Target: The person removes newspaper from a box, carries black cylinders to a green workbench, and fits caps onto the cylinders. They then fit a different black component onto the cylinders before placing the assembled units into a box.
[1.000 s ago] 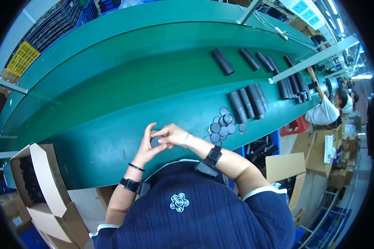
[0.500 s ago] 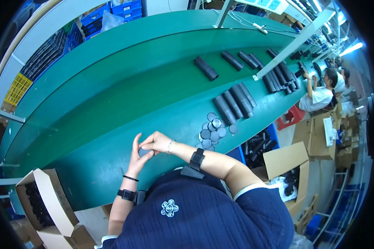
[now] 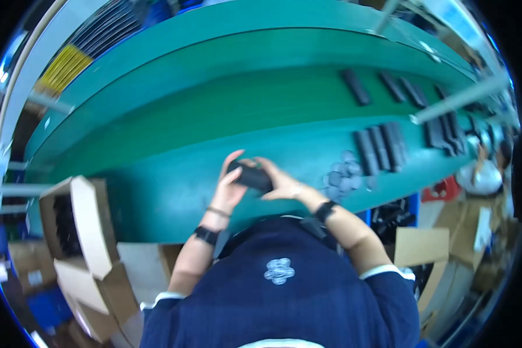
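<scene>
The grip of the left hand (image 3: 228, 190) and the right hand (image 3: 283, 182) is closing around a short black cylinder (image 3: 256, 178), which they are holding tilted above the green bench (image 3: 162, 185); blur is hiding exact fingertip contact. At left, an open cardboard box (image 3: 91, 226) is holding dark pieces (image 3: 67, 226). Rightward, grey discs (image 3: 343, 178) are lying clustered beside black tubes (image 3: 380, 148). Farther off, more tubes (image 3: 393, 87) are resting.

This was a factory workshop. A long green bench (image 3: 174, 180) bore rows of black tubes (image 3: 379, 148) and a cluster of discs (image 3: 341, 177). Open cartons (image 3: 91, 226) were beside it, a yellow crate (image 3: 65, 66) beyond it, and a co-worker (image 3: 481, 177) farther along.
</scene>
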Available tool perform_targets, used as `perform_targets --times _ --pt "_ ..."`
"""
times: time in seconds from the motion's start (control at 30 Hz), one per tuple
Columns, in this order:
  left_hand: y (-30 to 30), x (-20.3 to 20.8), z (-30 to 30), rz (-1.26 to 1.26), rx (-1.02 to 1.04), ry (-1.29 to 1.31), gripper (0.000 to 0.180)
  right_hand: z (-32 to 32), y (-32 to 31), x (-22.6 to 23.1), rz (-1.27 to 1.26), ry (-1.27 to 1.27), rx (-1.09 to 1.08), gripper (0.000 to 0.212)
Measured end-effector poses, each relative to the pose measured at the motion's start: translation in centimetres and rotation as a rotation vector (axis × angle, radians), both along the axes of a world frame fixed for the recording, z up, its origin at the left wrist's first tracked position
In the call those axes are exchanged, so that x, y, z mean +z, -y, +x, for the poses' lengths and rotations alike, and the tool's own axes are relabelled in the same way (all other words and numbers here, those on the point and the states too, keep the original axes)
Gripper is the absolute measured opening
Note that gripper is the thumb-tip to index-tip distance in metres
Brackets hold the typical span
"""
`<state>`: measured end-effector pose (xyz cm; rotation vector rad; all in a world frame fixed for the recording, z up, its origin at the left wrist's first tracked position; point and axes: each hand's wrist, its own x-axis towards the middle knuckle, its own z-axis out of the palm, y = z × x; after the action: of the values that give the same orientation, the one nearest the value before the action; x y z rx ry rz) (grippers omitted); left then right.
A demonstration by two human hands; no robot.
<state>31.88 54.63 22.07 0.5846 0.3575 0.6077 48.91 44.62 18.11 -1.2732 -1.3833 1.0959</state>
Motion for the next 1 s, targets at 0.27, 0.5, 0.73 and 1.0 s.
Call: perform_targets --times 0.27,0.5,0.73,1.0 --pt "-2.2 -2.4 2.2 -0.231 -0.042 0.015 0.042 3.5 0.1 0.1 -0.076 0.176 -0.035 0.077" --pt "-3.6 -5.8 -1.1 -0.279 0.116 -0.44 0.037 15.6 -6.1 -5.8 -0.255 0.412 -0.727 0.081" --pt "-2.3 -5.2 -3.2 -0.294 0.1 -0.611 0.024 22.3 -10.1 -6.3 -0.463 0.589 -0.781 0.076" --pt "-2.4 -7.3 -4.6 -0.291 0.177 -0.624 0.02 26.3 4.7 -1.0 -0.702 0.94 -0.555 0.025"
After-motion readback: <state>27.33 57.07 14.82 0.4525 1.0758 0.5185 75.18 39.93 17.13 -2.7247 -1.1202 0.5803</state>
